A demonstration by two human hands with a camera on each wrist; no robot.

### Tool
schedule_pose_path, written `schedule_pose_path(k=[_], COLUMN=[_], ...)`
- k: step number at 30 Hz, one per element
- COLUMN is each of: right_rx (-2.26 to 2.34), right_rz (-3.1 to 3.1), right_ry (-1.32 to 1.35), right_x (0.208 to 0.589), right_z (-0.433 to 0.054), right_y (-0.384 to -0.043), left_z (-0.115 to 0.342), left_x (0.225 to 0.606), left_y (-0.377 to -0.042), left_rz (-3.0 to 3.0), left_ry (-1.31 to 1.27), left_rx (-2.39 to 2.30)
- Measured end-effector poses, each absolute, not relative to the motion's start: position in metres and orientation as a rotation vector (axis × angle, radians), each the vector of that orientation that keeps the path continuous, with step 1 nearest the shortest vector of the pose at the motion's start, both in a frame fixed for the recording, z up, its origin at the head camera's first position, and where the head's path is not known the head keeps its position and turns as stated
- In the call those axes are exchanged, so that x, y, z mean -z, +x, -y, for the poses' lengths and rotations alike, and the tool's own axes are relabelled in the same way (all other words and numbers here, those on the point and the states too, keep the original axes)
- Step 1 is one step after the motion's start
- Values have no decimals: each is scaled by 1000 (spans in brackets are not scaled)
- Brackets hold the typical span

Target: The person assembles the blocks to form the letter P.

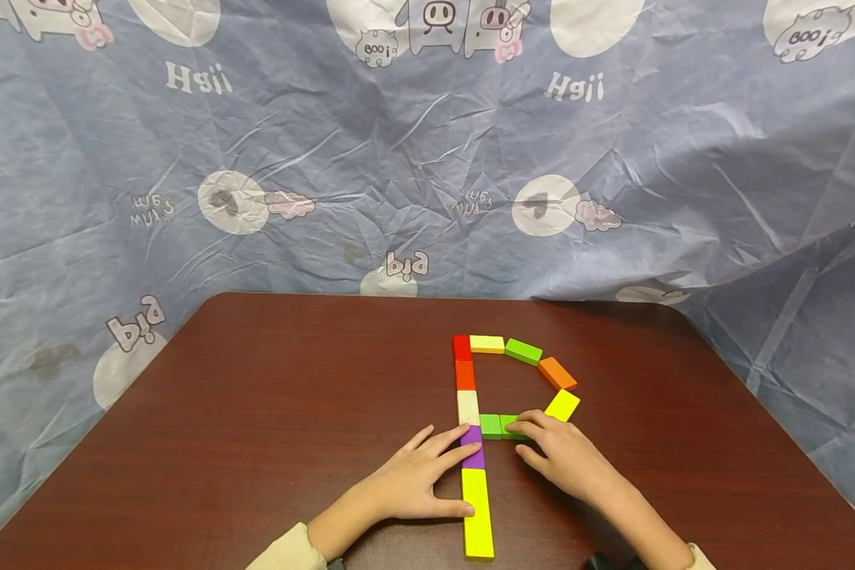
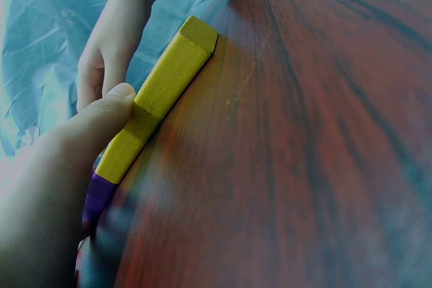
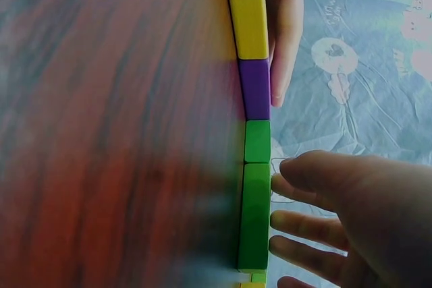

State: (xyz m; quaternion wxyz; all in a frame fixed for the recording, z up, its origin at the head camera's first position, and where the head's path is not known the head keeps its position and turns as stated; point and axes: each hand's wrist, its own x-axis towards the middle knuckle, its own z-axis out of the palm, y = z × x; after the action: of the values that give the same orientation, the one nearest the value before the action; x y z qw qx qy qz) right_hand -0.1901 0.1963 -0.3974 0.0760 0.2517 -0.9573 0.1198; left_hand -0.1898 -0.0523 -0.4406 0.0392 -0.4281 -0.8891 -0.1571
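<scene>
My left hand (image 1: 415,480) spreads over the lower part of an upright row of blocks, two fingertips on the purple block (image 1: 474,461) and the thumb on the long yellow block (image 1: 480,538). On the right, my right hand (image 1: 568,457) touches the longer green block (image 3: 254,220) from above with loosely bent fingertips. That block lies end to end with a small green block (image 1: 490,427), which meets the purple one. Above the purple block come a cream block (image 1: 468,408), an orange-red block (image 1: 465,375) and a red block (image 1: 461,348).
A pale yellow block (image 1: 487,343), a green block (image 1: 523,351), an orange block (image 1: 557,374) and a yellow block (image 1: 564,405) curve round to the right, making a P shape. All lie on the dark wooden table (image 1: 292,380). A patterned cloth (image 1: 370,158) hangs behind.
</scene>
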Motion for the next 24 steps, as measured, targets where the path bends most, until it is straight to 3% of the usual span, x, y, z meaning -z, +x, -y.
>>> schedule_pose_path(k=[6, 14, 24], right_rx=[-369, -362, -415], right_rz=[2865, 2939, 2972], right_ry=[690, 401, 378], right_x=[390, 385, 397], right_z=[-208, -237, -241], right_y=[-195, -206, -212], left_z=[52, 53, 52], left_x=[440, 439, 441], left_y=[-190, -190, -190], left_rz=[2727, 2719, 2718], left_ry=[-1310, -1306, -1306], left_rx=[465, 474, 463])
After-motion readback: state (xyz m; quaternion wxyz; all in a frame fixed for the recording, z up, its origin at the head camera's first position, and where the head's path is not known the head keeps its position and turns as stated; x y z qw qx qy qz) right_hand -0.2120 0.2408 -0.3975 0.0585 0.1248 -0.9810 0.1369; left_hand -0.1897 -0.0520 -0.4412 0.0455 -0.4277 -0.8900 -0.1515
